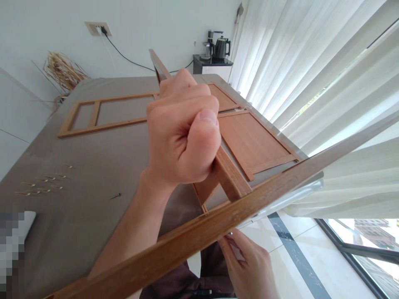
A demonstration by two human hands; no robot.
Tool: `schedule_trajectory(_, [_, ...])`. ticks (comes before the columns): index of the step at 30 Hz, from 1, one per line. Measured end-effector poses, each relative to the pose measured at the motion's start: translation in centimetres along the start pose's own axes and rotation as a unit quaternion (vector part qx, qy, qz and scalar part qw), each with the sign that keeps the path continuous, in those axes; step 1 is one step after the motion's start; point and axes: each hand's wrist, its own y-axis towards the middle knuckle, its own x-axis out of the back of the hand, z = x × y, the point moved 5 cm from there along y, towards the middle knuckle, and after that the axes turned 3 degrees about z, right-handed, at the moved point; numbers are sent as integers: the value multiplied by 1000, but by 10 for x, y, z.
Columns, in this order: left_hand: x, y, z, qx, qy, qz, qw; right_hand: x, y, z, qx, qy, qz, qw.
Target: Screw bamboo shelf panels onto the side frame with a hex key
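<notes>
In the middle of the head view my left hand (183, 128) is wrapped in a fist round the crossbar (232, 176) of a wooden frame. Where that crossbar ends, it meets a long wooden rail (199, 226) that slants across the view from lower left to far right. Below the rail's underside, my right hand (249, 263) has thumb and fingers pinched together, close to the joint. A tiny shiny bit shows at its fingertips, too small to name. Several thin screws (46, 180) stand on the tabletop at left, and a single screw (115, 195) lies apart from them.
On the grey-brown table (124, 162) lie a narrow wooden frame (96, 114) and brown panels (254, 139). A kettle (221, 47) stands on a small cabinet (215, 62) behind. Curtains (280, 50) hang at right. Dried stalks (64, 70) are at the far left.
</notes>
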Motion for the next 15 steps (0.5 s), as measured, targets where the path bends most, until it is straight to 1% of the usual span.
schedule_trajectory(2, [0, -1, 0, -5, -3, -10, 1000, 3, 0, 5, 40, -48, -21, 998])
schedule_trajectory(6, [-1, -3, 1, 32, -2, -10, 999, 2, 1, 14, 107, -110, -30, 988])
schedule_trajectory(8, [0, -1, -1, 18, 2, -6, 1000, 1, 2, 15, 121, -132, -42, 983])
schedule_trajectory(11, [0, 2, -4, -3, 19, 19, 1000, -1, 5, 17, 134, -154, -54, 978])
schedule_trajectory(15, [0, 4, -6, 21, 32, 25, 999, -3, 9, 22, 154, -162, -59, 973])
